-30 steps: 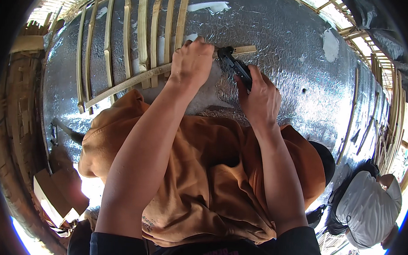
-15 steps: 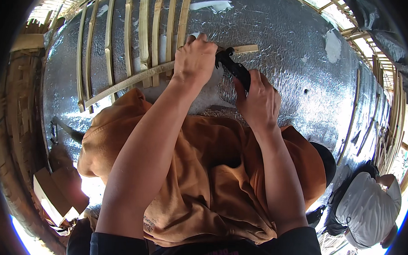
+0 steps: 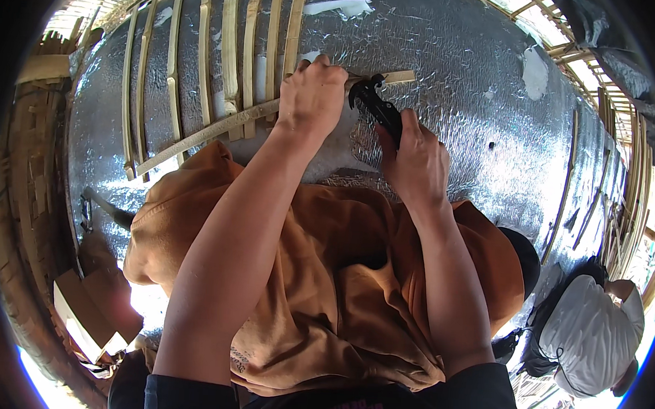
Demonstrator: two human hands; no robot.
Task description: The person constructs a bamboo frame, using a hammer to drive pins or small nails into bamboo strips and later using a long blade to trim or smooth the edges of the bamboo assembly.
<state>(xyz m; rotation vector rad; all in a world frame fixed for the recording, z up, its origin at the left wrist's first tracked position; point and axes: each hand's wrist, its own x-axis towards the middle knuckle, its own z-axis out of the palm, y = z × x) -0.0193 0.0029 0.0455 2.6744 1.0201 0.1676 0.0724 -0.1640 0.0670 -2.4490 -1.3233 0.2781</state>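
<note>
A long bamboo strip (image 3: 212, 129) runs slantwise across the lower ends of several upright bamboo strips (image 3: 230, 47). My left hand (image 3: 312, 94) is closed around the slanting strip near its right part, knuckles up; whether a nail sits under the fingers is hidden. In my right hand (image 3: 419, 157) is a short black claw hammer (image 3: 375, 108), gripped by its handle. Its head lies just right of my left fingers, over the slanting strip, whose pale end (image 3: 400, 77) sticks out beyond it. I cannot tell if the head touches the wood.
Shiny silver foil sheeting (image 3: 464, 79) spreads under the strips. Brown cloth (image 3: 341, 234) covers my lap. A cardboard box (image 3: 92, 311) stands at lower left, by a woven bamboo wall (image 3: 34, 140). Another person in a grey shirt (image 3: 588, 336) is at lower right, near bamboo poles (image 3: 639, 189).
The hammer head has shifted slightly up and to the right, turning a little away from my left fingers. My left hand and the bamboo strips stay almost where they were.
</note>
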